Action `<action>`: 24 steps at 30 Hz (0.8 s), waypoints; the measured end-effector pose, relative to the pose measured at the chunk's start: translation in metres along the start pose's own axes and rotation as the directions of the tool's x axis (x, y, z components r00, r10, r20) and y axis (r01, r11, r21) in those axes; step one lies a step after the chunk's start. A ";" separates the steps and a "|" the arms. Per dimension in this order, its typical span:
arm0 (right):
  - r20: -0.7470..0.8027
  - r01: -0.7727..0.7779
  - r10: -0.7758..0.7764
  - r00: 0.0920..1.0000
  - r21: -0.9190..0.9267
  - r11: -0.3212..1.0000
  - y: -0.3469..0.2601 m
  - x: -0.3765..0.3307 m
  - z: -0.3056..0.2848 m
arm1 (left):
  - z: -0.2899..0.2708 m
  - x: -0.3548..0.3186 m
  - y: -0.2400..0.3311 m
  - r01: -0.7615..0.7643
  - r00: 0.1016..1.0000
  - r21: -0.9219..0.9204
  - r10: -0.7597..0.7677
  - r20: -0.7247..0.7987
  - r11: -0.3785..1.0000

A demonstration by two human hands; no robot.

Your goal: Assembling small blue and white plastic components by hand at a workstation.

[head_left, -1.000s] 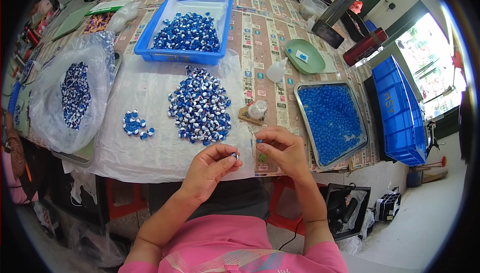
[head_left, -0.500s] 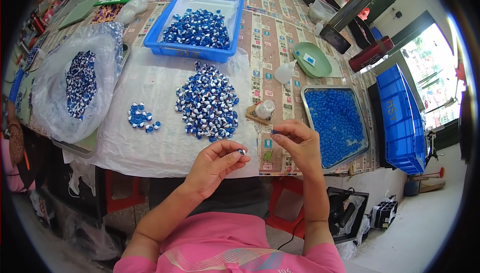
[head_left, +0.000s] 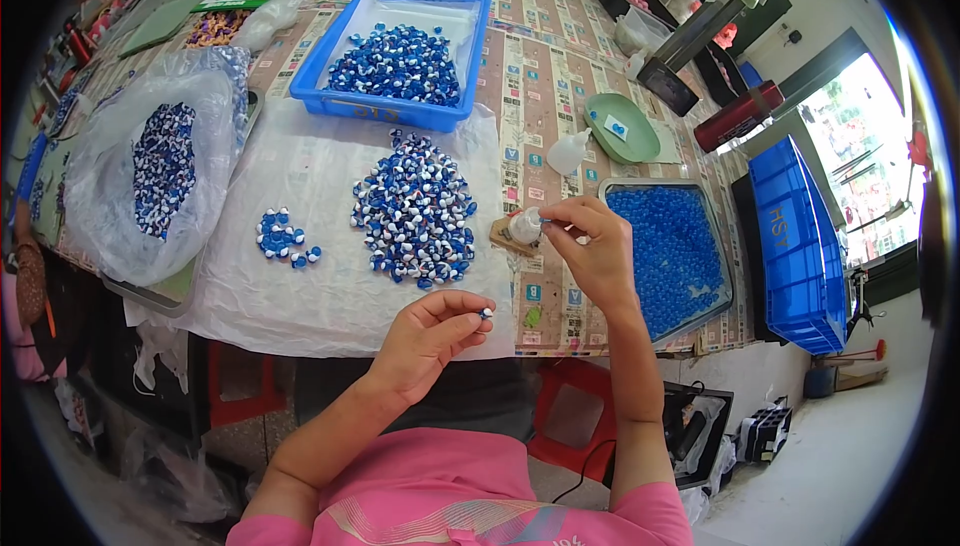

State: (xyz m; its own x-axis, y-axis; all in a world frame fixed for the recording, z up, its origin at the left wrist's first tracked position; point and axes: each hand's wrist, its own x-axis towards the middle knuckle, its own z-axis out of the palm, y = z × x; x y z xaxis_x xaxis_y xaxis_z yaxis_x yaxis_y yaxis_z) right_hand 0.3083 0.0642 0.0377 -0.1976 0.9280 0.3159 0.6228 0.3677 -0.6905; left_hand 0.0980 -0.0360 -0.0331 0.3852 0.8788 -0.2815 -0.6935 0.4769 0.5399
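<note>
The left hand [head_left: 432, 331] pinches a small blue-and-white bead [head_left: 486, 314] at its fingertips, at 6 o'clock from the bead pile [head_left: 415, 211] on the worktop [head_left: 560, 76]. The right hand [head_left: 590, 246] grips a small white bottle [head_left: 526, 227], at 3 o'clock from that pile.

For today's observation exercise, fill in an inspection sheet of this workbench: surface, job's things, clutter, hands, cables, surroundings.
Surface: table with a patterned cover and a white plastic sheet.
Job's things: small blue-and-white bead; small glue bottle; bead pile.
Clutter: blue tray of beads, bag of beads, metal tray of blue pieces, green plate.
Hands: left hand pinches the bead; right hand is at the bottle.
Cables: black cable under the table.
Surroundings: blue crate, red stool.
</note>
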 end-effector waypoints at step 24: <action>0.179 0.041 -0.079 0.981 0.206 0.978 -0.034 -0.055 0.017 | -0.003 0.001 -0.003 0.050 0.999 -0.142 -0.049 0.009 0.989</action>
State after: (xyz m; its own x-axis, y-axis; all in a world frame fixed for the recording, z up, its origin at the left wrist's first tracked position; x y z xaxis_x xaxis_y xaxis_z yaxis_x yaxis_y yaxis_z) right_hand 0.2855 0.0022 0.0329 -0.3781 0.8920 0.2480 0.4446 0.4099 -0.7965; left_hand 0.0985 -0.0367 -0.0377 0.4243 0.8543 -0.3002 -0.7528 0.5170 0.4075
